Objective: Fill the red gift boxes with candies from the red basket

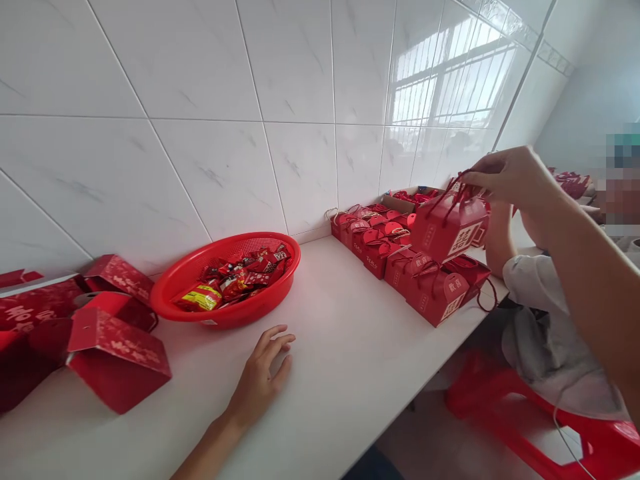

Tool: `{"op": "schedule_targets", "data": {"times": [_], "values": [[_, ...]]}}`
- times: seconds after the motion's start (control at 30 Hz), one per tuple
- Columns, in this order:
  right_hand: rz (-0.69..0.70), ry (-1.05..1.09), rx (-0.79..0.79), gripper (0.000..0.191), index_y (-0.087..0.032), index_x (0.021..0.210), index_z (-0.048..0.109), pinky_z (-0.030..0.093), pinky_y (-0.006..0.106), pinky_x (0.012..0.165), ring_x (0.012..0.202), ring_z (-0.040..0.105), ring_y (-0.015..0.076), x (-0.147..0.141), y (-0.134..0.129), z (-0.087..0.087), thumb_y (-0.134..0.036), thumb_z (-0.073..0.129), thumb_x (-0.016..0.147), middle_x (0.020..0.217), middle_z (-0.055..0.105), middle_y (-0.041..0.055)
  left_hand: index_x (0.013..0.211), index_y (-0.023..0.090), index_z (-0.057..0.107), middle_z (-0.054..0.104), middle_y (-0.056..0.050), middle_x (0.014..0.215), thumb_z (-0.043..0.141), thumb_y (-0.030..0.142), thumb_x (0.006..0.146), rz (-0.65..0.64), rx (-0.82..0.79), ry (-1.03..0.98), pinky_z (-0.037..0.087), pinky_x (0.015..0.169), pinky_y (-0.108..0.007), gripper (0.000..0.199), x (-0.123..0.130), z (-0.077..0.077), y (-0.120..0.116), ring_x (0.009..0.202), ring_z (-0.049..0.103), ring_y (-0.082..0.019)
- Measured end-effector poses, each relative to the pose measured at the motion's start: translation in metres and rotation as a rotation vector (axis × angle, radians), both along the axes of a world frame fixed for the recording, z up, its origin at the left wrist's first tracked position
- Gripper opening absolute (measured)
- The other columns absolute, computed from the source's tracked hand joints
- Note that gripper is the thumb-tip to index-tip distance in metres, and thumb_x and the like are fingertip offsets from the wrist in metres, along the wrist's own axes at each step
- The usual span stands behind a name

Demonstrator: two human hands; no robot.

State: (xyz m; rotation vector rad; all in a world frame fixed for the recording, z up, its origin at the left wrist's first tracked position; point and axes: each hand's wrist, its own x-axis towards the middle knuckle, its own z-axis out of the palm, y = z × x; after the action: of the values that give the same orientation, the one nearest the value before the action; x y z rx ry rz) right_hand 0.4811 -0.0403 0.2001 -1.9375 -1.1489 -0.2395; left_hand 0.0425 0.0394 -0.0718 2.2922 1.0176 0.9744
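My right hand (505, 175) pinches the dark red cord of a red gift box (443, 227) with pale lettering on its side. That box hangs just above a group of similar red boxes (425, 293) on the right part of the table; whether its base touches them I cannot tell. Over the white table (325, 373), my left hand (265, 367) holds nothing, its fingers apart and slightly curled. A red plastic basket (175, 307) of wrapped sweets (245, 280) stands just beyond my left hand.
Several red boxes with raised flaps (120, 360) stand at the left. Behind the grouped boxes is an open carton (400, 200) of red items. White tiles (200, 153) line the back. Past the table's right edge, a person in a pale garment (545, 347) is near a red stool (530, 413).
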Motion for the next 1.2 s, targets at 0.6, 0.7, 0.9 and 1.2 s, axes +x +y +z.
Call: {"op": "schedule_targets", "data": {"times": [0.6,0.7,0.9,1.2], "values": [[0.326,-0.224,-0.506,0.016,-0.018,0.060,0.057,0.034,0.025,0.057,0.065,0.056,0.0148,-0.089,0.074,-0.108,-0.018,0.061,0.075,0.064,0.064,0.0007,0.107,0.024,0.068,0.060,-0.011,0.129,0.051,0.021,0.089,-0.030,-0.025,-0.019,0.063,0.082,-0.037,0.025,0.001,-0.003,-0.003,0.092,0.072,-0.020],[0.298,-0.231,-0.522,0.018,-0.018,0.058,0.056,0.033,0.026,0.057,0.064,0.055,0.0151,-0.081,0.073,-0.107,-0.019,0.061,0.075,0.064,0.064,0.0010,0.108,0.025,0.068,0.060,-0.011,0.130,0.051,0.021,0.090,-0.040,-0.029,-0.018,0.063,0.083,-0.036,0.025,0.001,-0.002,-0.004,0.093,0.072,-0.020],[0.290,-0.174,-0.552,0.019,-0.020,0.057,0.054,0.038,0.028,0.061,0.063,0.056,0.0165,-0.063,0.064,-0.103,-0.019,0.062,0.075,0.061,0.062,0.0010,0.109,0.024,0.068,0.059,-0.010,0.130,0.051,0.018,0.089,-0.049,-0.050,-0.001,0.063,0.084,-0.035,0.027,0.002,0.001,-0.006,0.094,0.071,-0.019],[0.314,-0.220,-0.552,0.027,-0.024,0.055,0.050,0.042,0.037,0.060,0.063,0.058,0.0241,-0.060,0.058,-0.104,-0.024,0.069,0.074,0.064,0.064,0.0060,0.110,0.021,0.065,0.054,-0.012,0.133,0.050,0.013,0.087,-0.071,-0.040,0.017,0.060,0.091,-0.037,0.028,0.003,-0.001,-0.007,0.094,0.070,-0.017]]}}
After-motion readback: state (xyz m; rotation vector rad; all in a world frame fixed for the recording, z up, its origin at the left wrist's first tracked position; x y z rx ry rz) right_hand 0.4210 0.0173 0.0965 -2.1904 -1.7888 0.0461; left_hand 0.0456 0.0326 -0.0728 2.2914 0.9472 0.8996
